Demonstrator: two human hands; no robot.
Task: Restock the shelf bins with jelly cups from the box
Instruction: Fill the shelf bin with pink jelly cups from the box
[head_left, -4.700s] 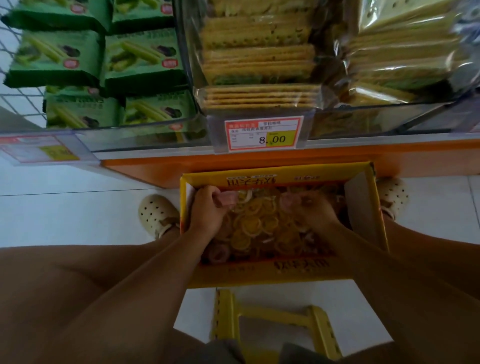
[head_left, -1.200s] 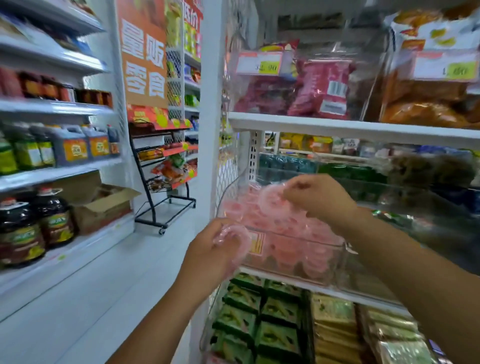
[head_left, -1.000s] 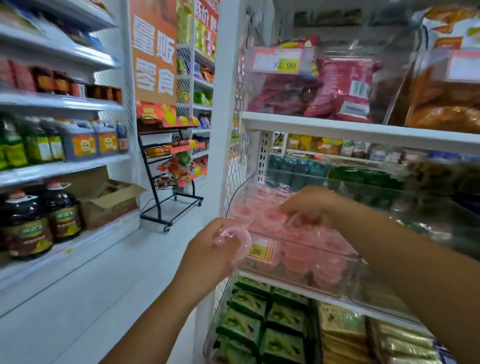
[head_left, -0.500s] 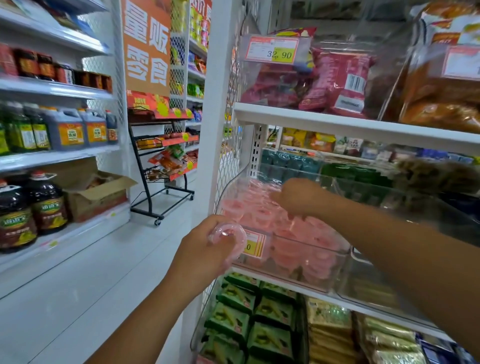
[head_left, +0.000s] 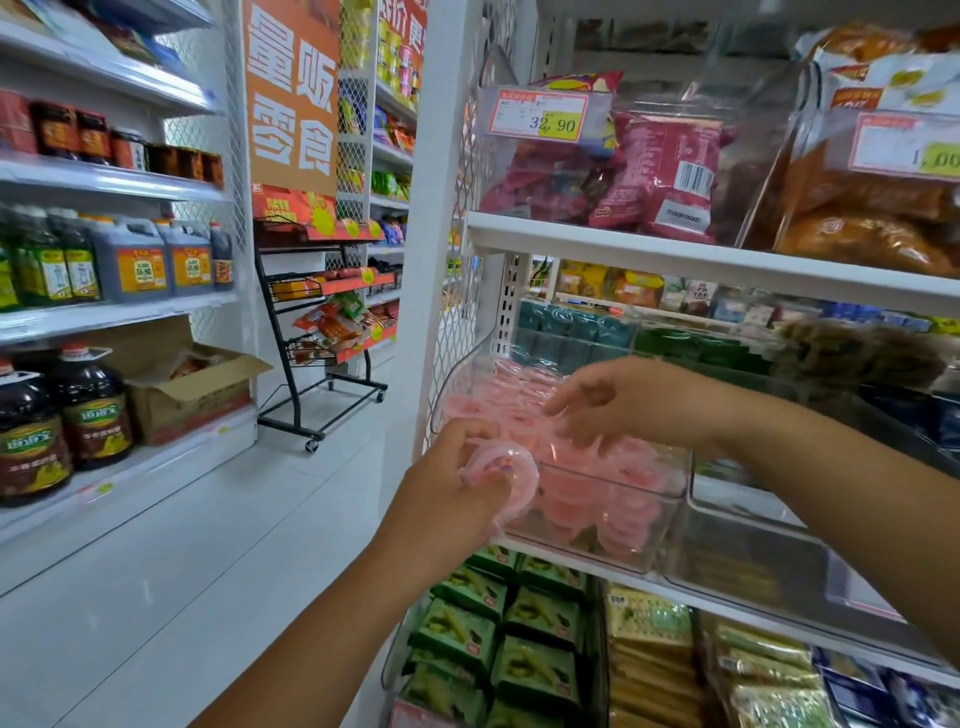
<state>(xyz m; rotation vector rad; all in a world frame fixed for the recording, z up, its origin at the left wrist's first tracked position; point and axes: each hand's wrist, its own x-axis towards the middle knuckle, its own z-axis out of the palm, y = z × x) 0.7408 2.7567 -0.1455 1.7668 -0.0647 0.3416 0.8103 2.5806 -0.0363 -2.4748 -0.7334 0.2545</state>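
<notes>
Pink jelly cup (head_left: 503, 480): tilted and held just outside the near-left corner of the clear bin (head_left: 613, 543), at about 8 o'clock from the pile inside it.
Left hand (head_left: 441, 501): fingers and thumb are curled round that cup, and the forearm rises from 6 o'clock.
Right hand (head_left: 636, 400): hangs just above the pile with its fingers loosely spread toward 9 o'clock. I can see nothing held in them, though the tips are blurred.
Pile of jelly cups (head_left: 626, 467): pink and heaped close to the bin's rim.
Bin's place: left end of the middle shelf, hard against the white mesh side panel (head_left: 457, 332).
Neighbouring bin (head_left: 753, 564): clear plastic, touching the first at 3 o'clock. Its contents are too dim to tell.
Upper shelf (head_left: 701, 260): white, at 12 o'clock, carrying red packets (head_left: 672, 176) behind a price tag (head_left: 540, 117) that reads 32,90.
Green packets (head_left: 524, 623): stacked on the level below, at 6 o'clock.
Oil bottles (head_left: 88, 410): dark, on the low shelf across the aisle at 9 o'clock.
Cardboard box (head_left: 192, 389): flaps open, just beside those bottles.
Wire rack (head_left: 322, 332): black, on wheels, standing at 10 o'clock under an orange banner (head_left: 291, 88).
</notes>
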